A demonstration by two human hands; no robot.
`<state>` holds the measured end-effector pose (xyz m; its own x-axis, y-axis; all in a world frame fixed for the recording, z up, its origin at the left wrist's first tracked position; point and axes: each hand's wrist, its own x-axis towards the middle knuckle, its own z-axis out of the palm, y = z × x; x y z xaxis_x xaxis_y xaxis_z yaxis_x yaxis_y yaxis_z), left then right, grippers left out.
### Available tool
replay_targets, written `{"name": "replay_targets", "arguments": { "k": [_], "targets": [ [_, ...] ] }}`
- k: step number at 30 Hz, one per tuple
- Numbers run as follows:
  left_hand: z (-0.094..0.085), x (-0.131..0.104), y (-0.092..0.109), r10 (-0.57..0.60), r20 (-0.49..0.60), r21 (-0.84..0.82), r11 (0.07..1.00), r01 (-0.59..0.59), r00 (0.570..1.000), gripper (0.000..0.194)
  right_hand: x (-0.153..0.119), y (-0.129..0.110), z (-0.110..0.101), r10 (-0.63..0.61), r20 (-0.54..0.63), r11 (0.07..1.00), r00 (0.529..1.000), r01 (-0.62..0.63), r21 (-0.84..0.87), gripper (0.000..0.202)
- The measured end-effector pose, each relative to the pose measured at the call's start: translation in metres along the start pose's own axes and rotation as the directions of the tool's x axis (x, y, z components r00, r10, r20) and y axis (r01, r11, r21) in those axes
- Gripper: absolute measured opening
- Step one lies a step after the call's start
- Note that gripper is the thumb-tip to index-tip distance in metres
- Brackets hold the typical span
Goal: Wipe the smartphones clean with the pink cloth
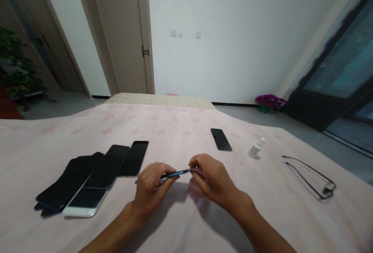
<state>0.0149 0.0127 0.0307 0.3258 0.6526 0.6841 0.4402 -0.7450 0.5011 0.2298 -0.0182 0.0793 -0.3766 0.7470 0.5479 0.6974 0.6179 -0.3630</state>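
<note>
My left hand (153, 186) is closed around a smartphone (182, 172), seen almost edge-on with a bluish side. It is held above the bedspread, its far-left end peeking out behind the fingers. At the phone's right end, my right hand (215, 178) pinches a thin pinkish cloth (196, 189), part of which hangs below the fingers. The cloth meets the phone's end; how far it wraps round is hidden. Left of my left hand lie several dark phones, among them a white-edged phone (84, 202) and a black phone (134, 159).
Beyond my right hand lies another black phone (221, 139). A small white spray bottle (256, 148) stands to its right, and folded-out glasses (316, 179) rest farther right. Everything sits on a pink floral bedspread (175, 129). A door (119, 32) and white wall are behind.
</note>
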Motion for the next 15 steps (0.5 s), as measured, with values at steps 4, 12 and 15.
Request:
{"name": "replay_targets", "arguments": {
  "k": [4,12,15],
  "targets": [
    [-0.0008,0.0014,0.0016,-0.017,-0.032,-0.002,1.000,0.017,0.999,0.006,0.0012,-0.0030,0.0013,-0.007,-0.043,1.000,0.999,0.007,-0.007,0.017],
    [-0.0009,0.0018,0.0012,-0.027,-0.038,-0.004,1.000,0.027,0.999,0.008,0.0011,-0.0021,0.0032,-0.012,-0.032,1.000,0.999,0.013,0.011,0.018],
    [-0.0011,0.0017,0.0011,-0.033,-0.036,-0.007,0.999,0.033,0.999,0.008,0.0005,-0.0002,0.0033,-0.021,-0.006,0.999,1.000,0.021,0.045,0.017]
  ]
}}
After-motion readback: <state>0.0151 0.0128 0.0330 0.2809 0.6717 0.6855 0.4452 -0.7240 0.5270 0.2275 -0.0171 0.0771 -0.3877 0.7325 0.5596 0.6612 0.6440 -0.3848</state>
